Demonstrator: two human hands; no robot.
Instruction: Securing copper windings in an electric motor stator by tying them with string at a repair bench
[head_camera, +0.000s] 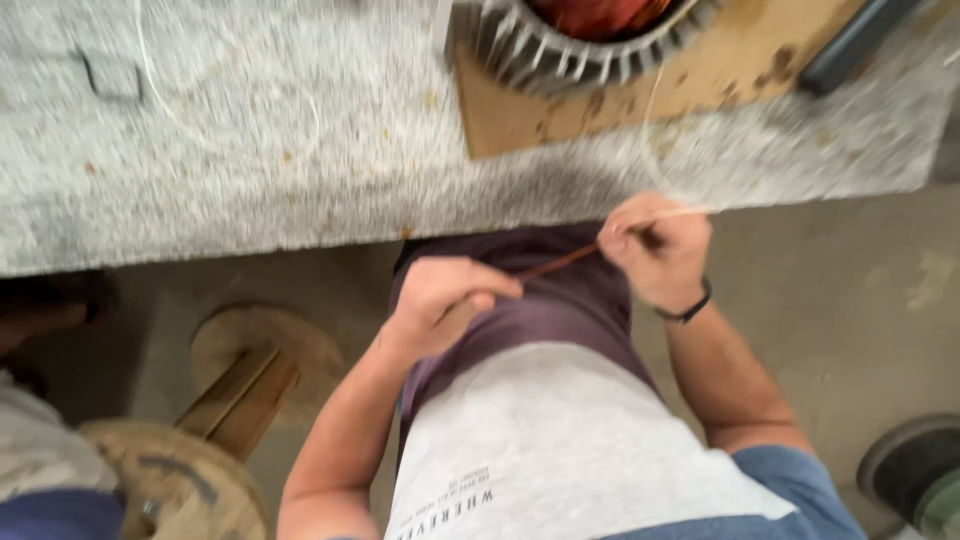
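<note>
The left hand (440, 300) and right hand (655, 250) each pinch one end of a thin copper wire (560, 262), stretched between them just below the bench (250, 170) edge, so the step seems straightening it, and next needs an even pull

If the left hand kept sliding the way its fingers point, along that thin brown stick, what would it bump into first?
Probably the right hand. The left hand pinches the thin reddish-brown rod, fingers pointing up and to the right along it, and the right hand's grip closes on the rod's other end. The picture is blurred, so depth is uncertain.
</note>
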